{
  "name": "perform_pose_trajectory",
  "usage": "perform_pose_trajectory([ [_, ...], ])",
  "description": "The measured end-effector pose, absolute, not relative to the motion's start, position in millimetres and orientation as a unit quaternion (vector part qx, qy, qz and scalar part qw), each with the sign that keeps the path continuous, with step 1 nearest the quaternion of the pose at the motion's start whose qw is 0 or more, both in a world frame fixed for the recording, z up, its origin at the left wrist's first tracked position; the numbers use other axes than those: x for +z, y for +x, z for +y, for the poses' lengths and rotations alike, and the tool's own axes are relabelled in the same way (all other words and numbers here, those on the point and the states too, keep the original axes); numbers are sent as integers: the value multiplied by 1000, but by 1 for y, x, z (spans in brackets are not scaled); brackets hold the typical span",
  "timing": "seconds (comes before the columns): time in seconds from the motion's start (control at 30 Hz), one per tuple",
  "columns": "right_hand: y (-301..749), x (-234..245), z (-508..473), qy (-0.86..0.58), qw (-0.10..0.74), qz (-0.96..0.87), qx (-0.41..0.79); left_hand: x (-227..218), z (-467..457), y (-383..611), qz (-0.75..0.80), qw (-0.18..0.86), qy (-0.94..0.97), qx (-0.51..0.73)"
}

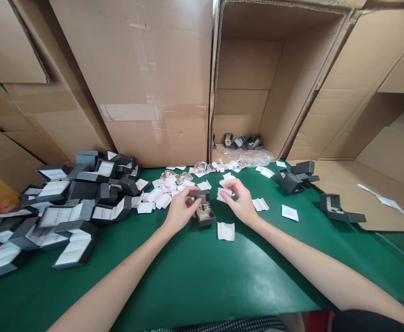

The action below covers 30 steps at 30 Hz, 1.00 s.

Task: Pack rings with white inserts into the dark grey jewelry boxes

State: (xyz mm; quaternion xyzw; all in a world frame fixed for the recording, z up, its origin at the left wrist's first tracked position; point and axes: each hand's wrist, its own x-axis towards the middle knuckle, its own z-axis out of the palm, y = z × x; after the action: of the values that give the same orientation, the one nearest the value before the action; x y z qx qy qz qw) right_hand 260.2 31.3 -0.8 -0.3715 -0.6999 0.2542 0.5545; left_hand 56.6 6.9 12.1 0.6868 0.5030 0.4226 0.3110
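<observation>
A small dark box [207, 222], its lid raised and something beige inside, stands on the green table. My left hand [181, 210] is closed around the box's left side, thumb at its opening. To the right of it, my right hand [241, 203] pinches a small white folded paper [223, 195] between thumb and fingers, a little apart from the box. Just in front of both hands lies a creased white paper insert [226, 232]. Another white insert [260, 204] rests beside my right wrist.
Many open dark boxes with white linings [74, 246] are heaped on the left. Loose white paper pieces [163, 201] spread behind my hands. Further back, an open cardboard carton [246, 101] holds several small boxes on plastic wrap. More dark boxes [294, 180] sit at the right.
</observation>
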Motion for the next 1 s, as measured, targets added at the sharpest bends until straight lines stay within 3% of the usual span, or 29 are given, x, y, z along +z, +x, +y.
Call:
perform_pose_trajectory([
  [0.2,258,1,7,-354,562,-589,460,17,-1,64,490,259,716,424],
  [0.4,256,5,5,-364,569,-549,492,22,-7,66,479,124,765,412],
  [0.63,256,5,4,-330,580,-490,560,22,-10,68,426,143,806,386],
  [1.0,257,4,1,-317,543,-633,452,22,-10,71,422,195,787,406],
])
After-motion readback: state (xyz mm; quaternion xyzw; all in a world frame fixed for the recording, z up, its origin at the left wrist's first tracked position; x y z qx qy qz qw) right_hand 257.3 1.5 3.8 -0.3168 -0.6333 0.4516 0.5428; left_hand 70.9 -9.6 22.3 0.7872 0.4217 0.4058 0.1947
